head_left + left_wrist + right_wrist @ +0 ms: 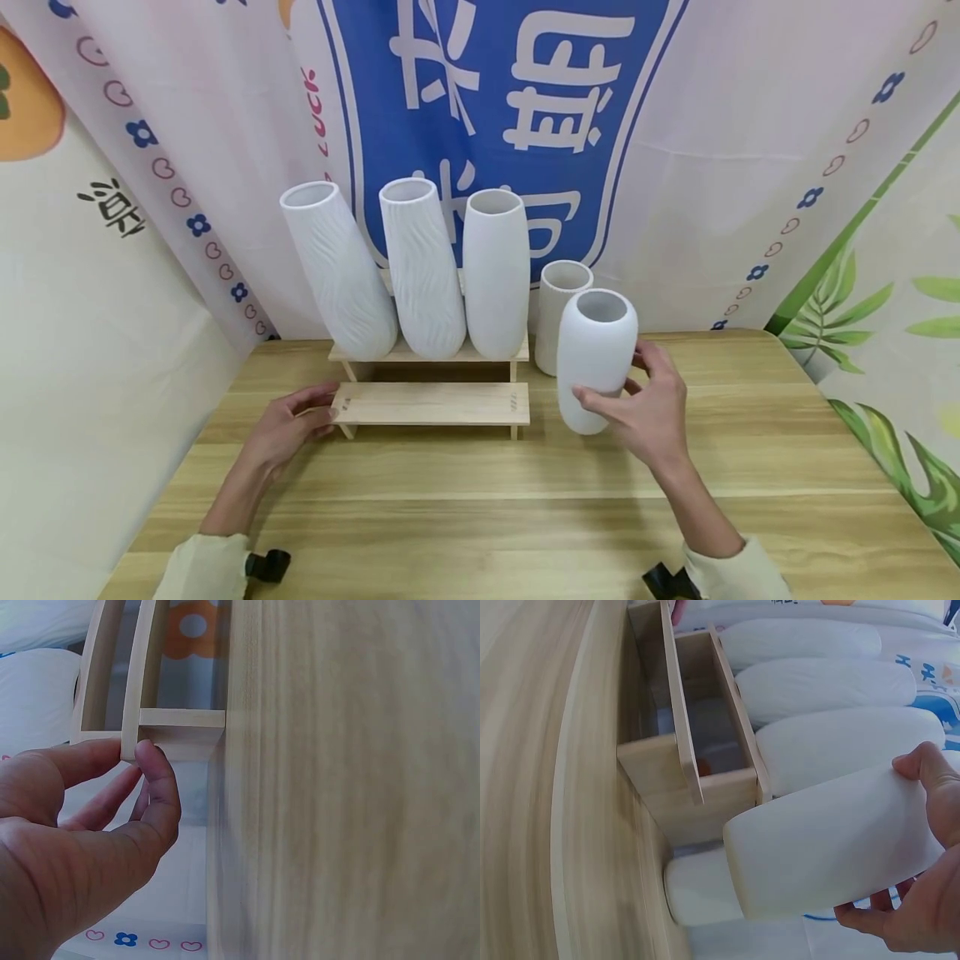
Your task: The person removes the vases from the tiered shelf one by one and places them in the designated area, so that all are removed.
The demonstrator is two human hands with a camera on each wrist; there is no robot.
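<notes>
In the head view, the right hand (652, 408) grips a smooth, rounded white vase (594, 350), mouth upward, beside a ribbed white cylindrical vase (551, 321); three tall white vases (426, 283) top a pale wooden stand (431, 404). Left wrist: the left hand (94, 840) pinches the stand's end. Right wrist: the gripped vase tilts between thumb and fingers, base above the tabletop (562, 825).

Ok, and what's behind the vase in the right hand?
Behind the held vase, another white vase stands on the table. In the head view its rim and left side show; the held vase covers its lower right part.
</notes>
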